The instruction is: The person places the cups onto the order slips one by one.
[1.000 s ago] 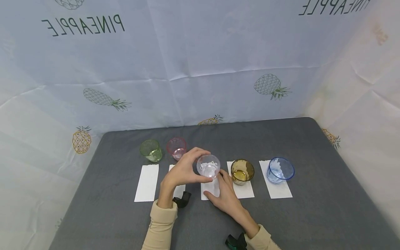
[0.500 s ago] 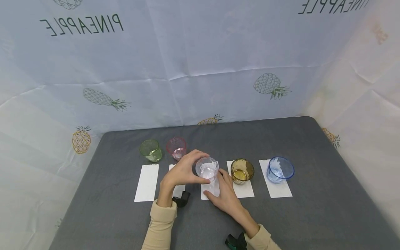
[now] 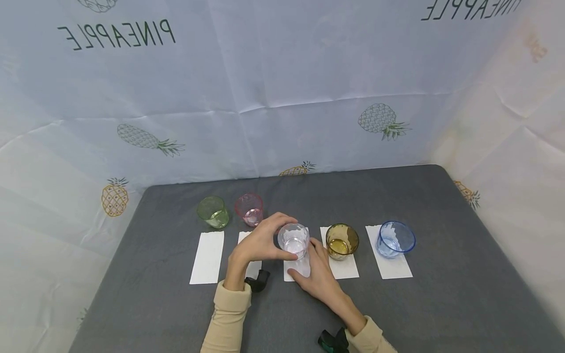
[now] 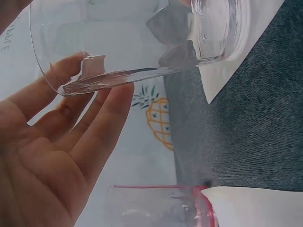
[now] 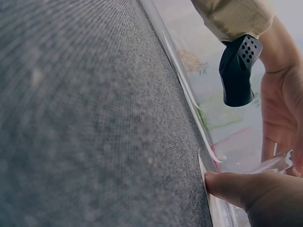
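Note:
A clear drinking glass stands upright over the middle white paper slip; in the left wrist view its thick base meets the paper. My left hand grips that glass from the left, thumb in front and fingers behind. To the glass's lower right, my right hand rests with thumb and fingers spread across the slip. The right wrist view shows its thumb pressing at the paper's edge. Whether the right fingers touch the glass cannot be told.
On the right, an amber glass and a blue glass stand on paper slips. Behind two left slips are a green glass and a pink glass. A pineapple-print cloth hangs behind the grey table.
The clear glass and my left hand have come down slightly toward the middle slip, and the glass has settled more upright. My right hand has stayed in place.

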The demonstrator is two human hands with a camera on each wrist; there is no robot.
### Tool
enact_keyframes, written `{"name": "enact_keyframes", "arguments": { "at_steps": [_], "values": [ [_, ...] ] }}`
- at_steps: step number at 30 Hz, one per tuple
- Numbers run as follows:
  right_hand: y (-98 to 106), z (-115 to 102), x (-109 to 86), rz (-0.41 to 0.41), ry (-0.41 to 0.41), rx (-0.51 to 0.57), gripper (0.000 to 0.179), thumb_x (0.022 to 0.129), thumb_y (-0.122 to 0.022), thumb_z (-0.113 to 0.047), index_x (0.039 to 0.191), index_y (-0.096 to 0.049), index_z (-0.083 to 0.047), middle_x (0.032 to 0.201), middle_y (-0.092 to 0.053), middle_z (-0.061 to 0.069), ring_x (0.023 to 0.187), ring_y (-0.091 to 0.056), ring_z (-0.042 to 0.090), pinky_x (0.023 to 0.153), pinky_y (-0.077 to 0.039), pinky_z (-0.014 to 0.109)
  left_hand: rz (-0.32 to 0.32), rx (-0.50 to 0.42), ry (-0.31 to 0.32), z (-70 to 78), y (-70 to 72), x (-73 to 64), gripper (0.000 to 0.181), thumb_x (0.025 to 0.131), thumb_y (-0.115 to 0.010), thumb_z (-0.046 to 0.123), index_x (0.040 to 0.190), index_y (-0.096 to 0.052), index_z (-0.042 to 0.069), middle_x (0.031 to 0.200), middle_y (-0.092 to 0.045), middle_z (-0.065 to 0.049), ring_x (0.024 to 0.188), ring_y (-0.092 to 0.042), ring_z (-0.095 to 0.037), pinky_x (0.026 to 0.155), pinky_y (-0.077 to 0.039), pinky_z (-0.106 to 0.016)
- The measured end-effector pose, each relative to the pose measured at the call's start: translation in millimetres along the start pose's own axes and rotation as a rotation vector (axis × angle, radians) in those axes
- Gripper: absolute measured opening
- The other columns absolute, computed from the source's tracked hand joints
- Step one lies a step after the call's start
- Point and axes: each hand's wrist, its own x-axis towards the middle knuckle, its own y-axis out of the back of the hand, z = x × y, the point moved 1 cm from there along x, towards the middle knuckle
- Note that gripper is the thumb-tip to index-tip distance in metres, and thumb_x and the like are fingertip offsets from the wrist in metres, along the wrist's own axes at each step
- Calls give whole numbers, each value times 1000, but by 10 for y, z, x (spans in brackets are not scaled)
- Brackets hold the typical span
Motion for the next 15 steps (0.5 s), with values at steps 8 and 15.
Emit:
{"name": "enact_keyframes", "arguments": {
  "at_steps": [8, 15],
  "values": [
    [-11, 7, -3, 5, -6, 4, 82, 81, -85, -20, 148, -44, 7, 143, -49, 24, 130, -47, 39, 108, -42, 60, 8, -17, 15, -42, -22, 1, 74, 73, -93, 23, 137, -60, 4, 132, -62, -13, 125, -61, -28, 108, -52, -48],
    [-6, -2, -25, 36, 5, -1, 82, 81, -86, -19, 145, -45, 10, 141, -48, 25, 130, -49, 40, 107, -44, 60, 26, 19, 19, -14, -58, 24, 74, 71, -94, 26, 134, -62, 5, 127, -65, -10, 117, -63, -25, 103, -54, -42]
  ]
}}
